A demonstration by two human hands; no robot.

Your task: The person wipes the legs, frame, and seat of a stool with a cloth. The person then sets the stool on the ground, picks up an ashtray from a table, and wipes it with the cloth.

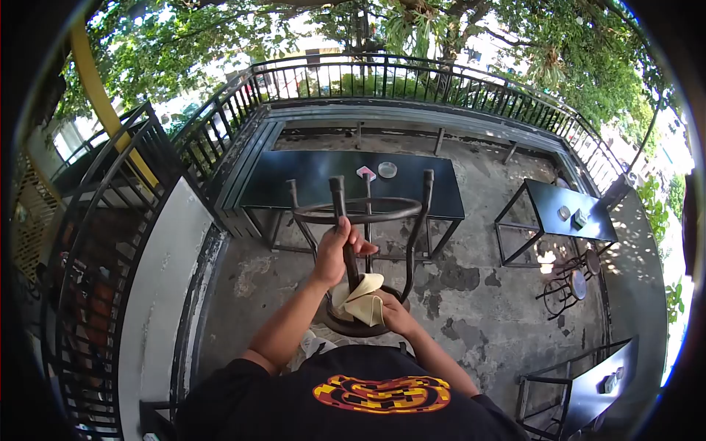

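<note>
Two hands are closed here: your left hand (335,253) wraps its fingers round one leg of the upturned stool (375,217), while your right hand (397,314) clamps a folded cream cloth (365,300) against that leg near the seat. With the stool held legs-up before your body, the cloth's work looks under way on that leg; how much is done or left elsewhere, I cannot tell. Beyond, on the long black table (323,170), a round ashtray (387,170) sits beside a small pack (365,173), contents indistinct.
</note>
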